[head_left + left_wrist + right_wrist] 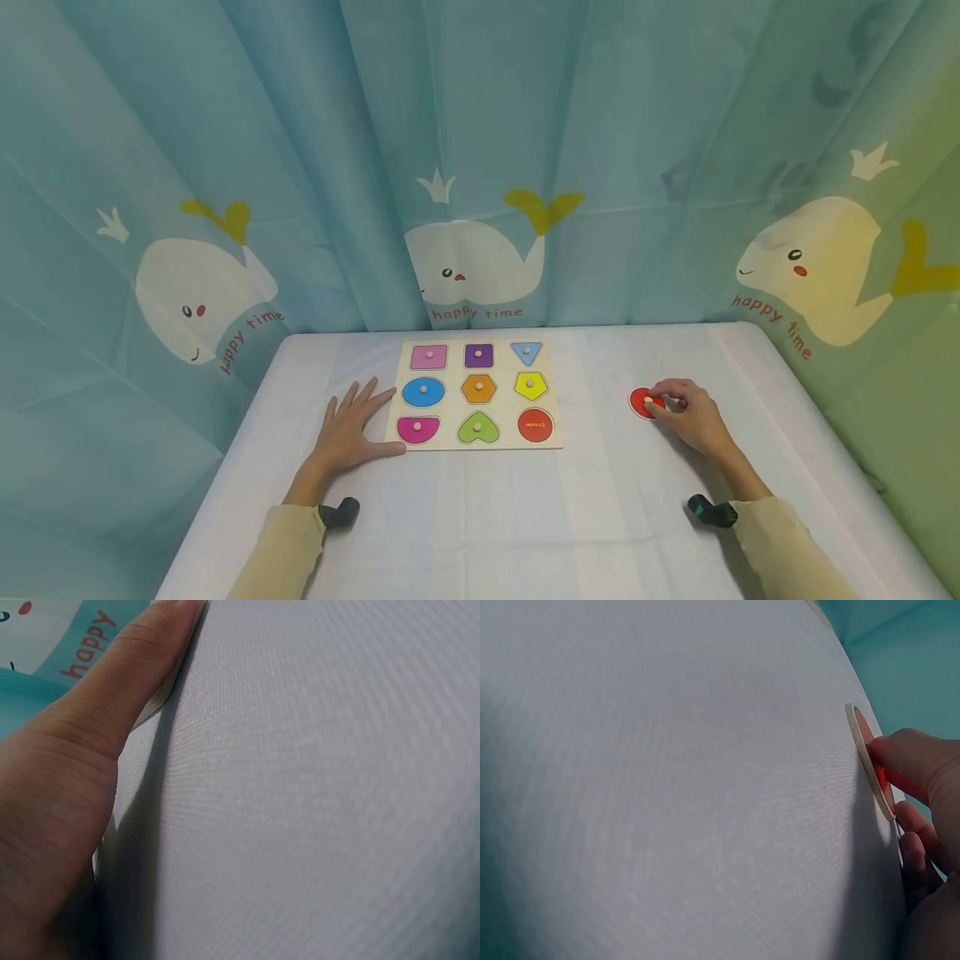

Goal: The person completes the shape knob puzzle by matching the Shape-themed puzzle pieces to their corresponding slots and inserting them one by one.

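A pale wooden knob puzzle board (pixel 450 407) lies on the white-covered table, with several coloured shapes on it. At its lower right corner is a red round recess (pixel 535 425) printed with a word. My left hand (pixel 348 432) has its fingers spread at the board's left side, index finger and thumb touching the edge. The left wrist view shows the thumb (pixel 112 682) against that edge. To the right of the board, my right hand (pixel 696 414) pinches the white knob of a red round puzzle piece (pixel 639 403). The piece's pale rim (pixel 866 761) shows in the right wrist view; whether it touches the cloth I cannot tell.
A white cloth (pixel 480 525) covers the table. Behind the table's far edge hangs a blue-green curtain (pixel 637 125) with printed whales. Each wrist carries a small black camera, such as the left one (pixel 341 512).
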`<action>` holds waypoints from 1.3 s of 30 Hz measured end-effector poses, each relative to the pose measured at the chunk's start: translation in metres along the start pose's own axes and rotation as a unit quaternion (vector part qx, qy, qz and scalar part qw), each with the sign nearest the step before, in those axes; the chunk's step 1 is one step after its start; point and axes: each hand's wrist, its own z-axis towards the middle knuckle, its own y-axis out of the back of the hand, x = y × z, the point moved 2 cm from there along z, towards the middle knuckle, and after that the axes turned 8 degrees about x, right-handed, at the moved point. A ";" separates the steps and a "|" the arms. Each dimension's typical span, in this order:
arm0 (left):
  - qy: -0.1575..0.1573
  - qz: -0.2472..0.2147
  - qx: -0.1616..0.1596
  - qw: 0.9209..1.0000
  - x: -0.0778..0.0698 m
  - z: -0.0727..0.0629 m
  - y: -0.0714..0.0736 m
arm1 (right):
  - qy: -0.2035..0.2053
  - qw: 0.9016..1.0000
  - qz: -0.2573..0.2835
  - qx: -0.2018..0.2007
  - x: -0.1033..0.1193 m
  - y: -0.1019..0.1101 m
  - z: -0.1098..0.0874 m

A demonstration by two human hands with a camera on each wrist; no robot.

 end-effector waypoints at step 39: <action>0.000 -0.003 -0.002 1.000 0.002 0.000 -0.001 | 0.000 1.000 -0.005 0.001 0.000 0.000 -0.001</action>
